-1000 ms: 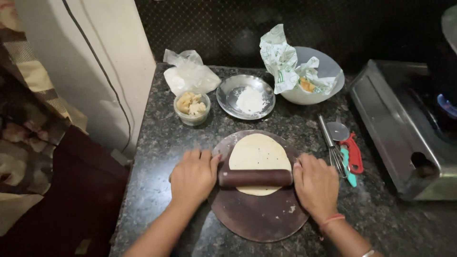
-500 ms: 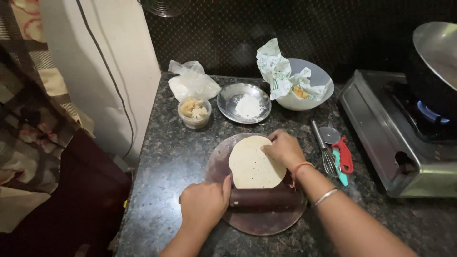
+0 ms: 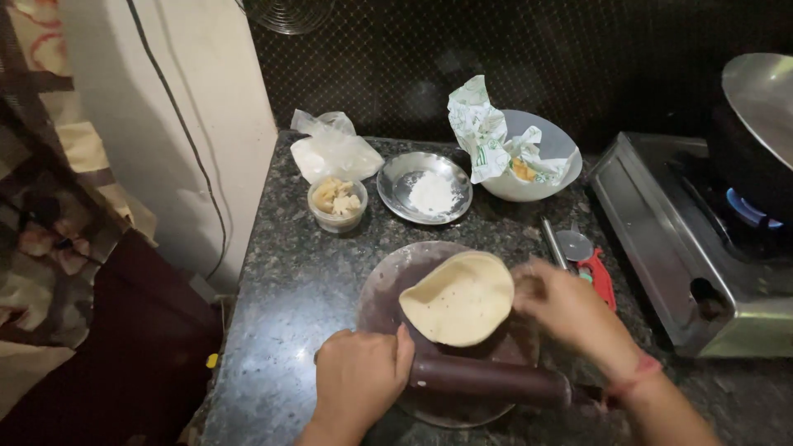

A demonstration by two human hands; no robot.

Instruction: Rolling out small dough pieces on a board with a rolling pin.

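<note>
Right hand (image 3: 570,310) pinches the right rim of the dough disc (image 3: 459,299), lifting it off the round board (image 3: 388,289) at the counter's near edge. Left hand (image 3: 357,381) wraps the rolling pin (image 3: 487,381), pinning it against rolling. Flour plate (image 3: 424,187) stands behind.

1. Bare table (image 3: 281,314) is left open to the left of the board (image 3: 380,289), up to the wall (image 3: 206,124).
2. The back is blocked by a bag (image 3: 334,153), a cup (image 3: 337,205), a plate (image 3: 424,187) and a bowl (image 3: 537,157).
3. The right side is closed off by the stove (image 3: 661,239); utensils (image 3: 578,256) are wedged between it and the board.
4. The board's near edge is crossed by the rolling pin (image 3: 487,380).
</note>
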